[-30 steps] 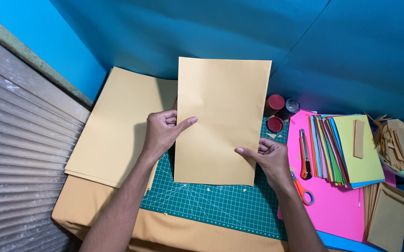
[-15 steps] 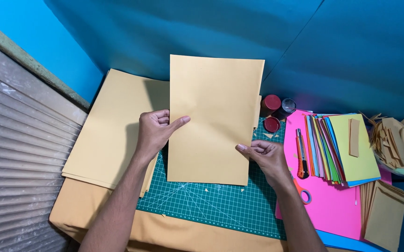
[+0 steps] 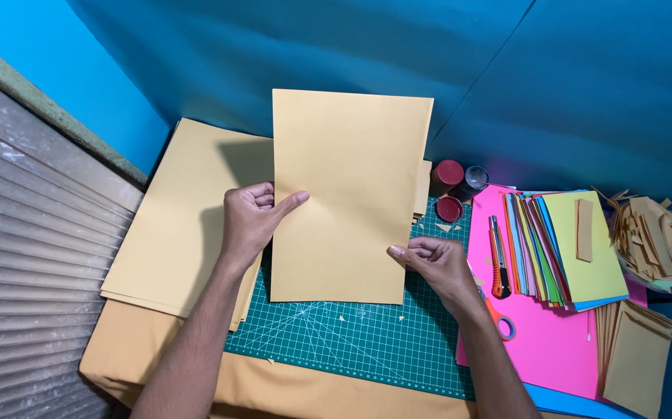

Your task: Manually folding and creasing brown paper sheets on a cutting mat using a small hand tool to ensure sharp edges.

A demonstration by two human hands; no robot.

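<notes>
Both hands hold up one tan paper sheet (image 3: 344, 186) above a green cutting mat (image 3: 351, 341). My left hand (image 3: 252, 221) pinches the sheet's left edge, thumb across the front. On the right edge, near the lower corner, my right hand (image 3: 438, 268) grips it with thumb and fingers. The sheet stands upright, facing me, and hides part of the mat and of a paper pile behind it.
A stack of tan sheets (image 3: 185, 225) lies left of the mat. Right of it lie red-lidded jars (image 3: 448, 174), an orange utility knife (image 3: 497, 256), scissors (image 3: 499, 320), fanned coloured sheets (image 3: 569, 248) on pink paper, tan scraps (image 3: 658, 240) and tan strips (image 3: 635, 357). A corrugated shutter (image 3: 25, 271) runs along the left.
The sheet has been lifted slightly higher and shifted a little left with both hands keeping their grips. The view has drifted a bit.
</notes>
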